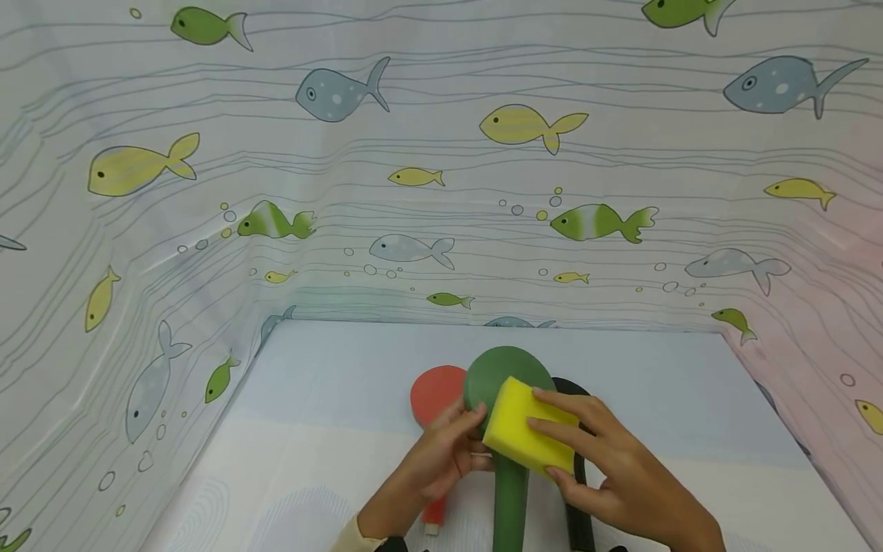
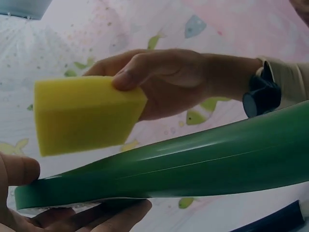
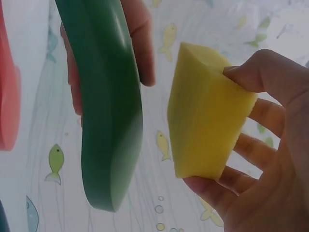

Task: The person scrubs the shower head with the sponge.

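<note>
Fish-printed walls (image 1: 483, 195); left fingers (image 1: 472, 419) hold green tool (image 1: 509, 372), right fingers (image 1: 562, 432) sponge (image 1: 520, 437), part-hiding black tool (image 1: 580, 525); only left-wrist view shows pale underside (image 2: 53, 209).

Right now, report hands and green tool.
Left hand gripping green paddle-shaped tool by its head. Right hand holding yellow sponge, apart from it. Nothing visible between.
</note>
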`<move>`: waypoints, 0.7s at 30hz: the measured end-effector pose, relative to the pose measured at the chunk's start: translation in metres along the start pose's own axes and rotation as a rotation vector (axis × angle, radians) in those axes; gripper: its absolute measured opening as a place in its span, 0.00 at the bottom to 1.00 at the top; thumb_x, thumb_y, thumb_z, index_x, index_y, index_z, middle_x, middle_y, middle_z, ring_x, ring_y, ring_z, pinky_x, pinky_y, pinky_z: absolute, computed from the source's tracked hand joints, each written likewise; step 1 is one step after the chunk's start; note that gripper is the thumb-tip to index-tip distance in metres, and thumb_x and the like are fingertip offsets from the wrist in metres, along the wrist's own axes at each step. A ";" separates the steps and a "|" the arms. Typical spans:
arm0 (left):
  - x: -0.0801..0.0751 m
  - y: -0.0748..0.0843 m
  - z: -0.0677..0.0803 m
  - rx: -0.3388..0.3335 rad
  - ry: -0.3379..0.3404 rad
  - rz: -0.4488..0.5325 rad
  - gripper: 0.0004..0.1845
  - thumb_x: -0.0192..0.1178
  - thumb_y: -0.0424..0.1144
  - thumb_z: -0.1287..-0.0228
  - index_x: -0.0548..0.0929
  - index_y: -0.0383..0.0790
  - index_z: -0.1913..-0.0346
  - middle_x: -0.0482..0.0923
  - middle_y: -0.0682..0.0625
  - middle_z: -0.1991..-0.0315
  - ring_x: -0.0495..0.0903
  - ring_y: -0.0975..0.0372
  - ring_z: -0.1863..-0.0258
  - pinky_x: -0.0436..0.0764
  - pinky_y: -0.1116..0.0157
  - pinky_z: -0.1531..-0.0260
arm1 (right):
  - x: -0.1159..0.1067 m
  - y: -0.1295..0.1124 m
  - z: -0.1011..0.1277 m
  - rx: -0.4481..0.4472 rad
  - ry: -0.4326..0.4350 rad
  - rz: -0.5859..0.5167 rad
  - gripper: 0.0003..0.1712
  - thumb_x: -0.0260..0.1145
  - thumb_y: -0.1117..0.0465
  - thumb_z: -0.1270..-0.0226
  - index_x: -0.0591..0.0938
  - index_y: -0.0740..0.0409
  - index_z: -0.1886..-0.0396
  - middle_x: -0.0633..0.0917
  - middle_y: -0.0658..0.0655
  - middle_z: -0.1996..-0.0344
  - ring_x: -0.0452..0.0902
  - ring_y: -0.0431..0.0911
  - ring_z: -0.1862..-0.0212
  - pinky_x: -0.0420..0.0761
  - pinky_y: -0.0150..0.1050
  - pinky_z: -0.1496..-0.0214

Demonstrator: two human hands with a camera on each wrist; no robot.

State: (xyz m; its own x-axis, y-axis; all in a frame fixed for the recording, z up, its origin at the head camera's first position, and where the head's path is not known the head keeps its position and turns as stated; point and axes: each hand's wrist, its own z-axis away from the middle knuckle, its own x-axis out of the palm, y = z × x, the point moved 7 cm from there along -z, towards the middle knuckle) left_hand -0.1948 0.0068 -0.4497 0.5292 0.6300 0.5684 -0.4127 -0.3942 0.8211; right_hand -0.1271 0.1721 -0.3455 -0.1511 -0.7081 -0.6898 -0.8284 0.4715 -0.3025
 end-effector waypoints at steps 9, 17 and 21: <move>0.003 -0.003 -0.001 0.001 -0.030 0.017 0.31 0.45 0.53 0.21 0.54 0.45 0.23 0.76 0.50 0.39 0.85 0.60 0.48 0.85 0.57 0.48 | 0.020 -0.002 -0.002 -0.047 -0.038 0.092 0.27 0.49 0.47 0.24 0.77 0.50 0.33 0.72 0.60 0.30 0.69 0.45 0.36 0.72 0.21 0.39; 0.003 0.001 -0.002 0.025 -0.049 0.045 0.20 0.41 0.52 0.19 0.65 0.47 0.34 0.80 0.53 0.49 0.85 0.63 0.53 0.86 0.61 0.53 | 0.026 -0.004 -0.002 -0.067 -0.062 0.152 0.26 0.46 0.49 0.26 0.78 0.44 0.34 0.75 0.54 0.32 0.71 0.43 0.41 0.76 0.24 0.49; 0.001 0.003 0.000 0.029 0.002 0.035 0.23 0.43 0.53 0.20 0.63 0.48 0.31 0.79 0.53 0.49 0.84 0.65 0.53 0.85 0.62 0.50 | 0.028 -0.006 -0.003 -0.086 -0.089 0.152 0.24 0.52 0.54 0.30 0.79 0.43 0.36 0.76 0.52 0.33 0.71 0.43 0.41 0.75 0.26 0.46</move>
State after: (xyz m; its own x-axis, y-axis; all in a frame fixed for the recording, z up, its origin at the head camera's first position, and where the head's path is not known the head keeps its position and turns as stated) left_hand -0.1960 0.0062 -0.4464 0.5130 0.6167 0.5971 -0.4093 -0.4357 0.8017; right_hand -0.1281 0.1478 -0.3610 -0.2330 -0.5806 -0.7802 -0.8430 0.5205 -0.1356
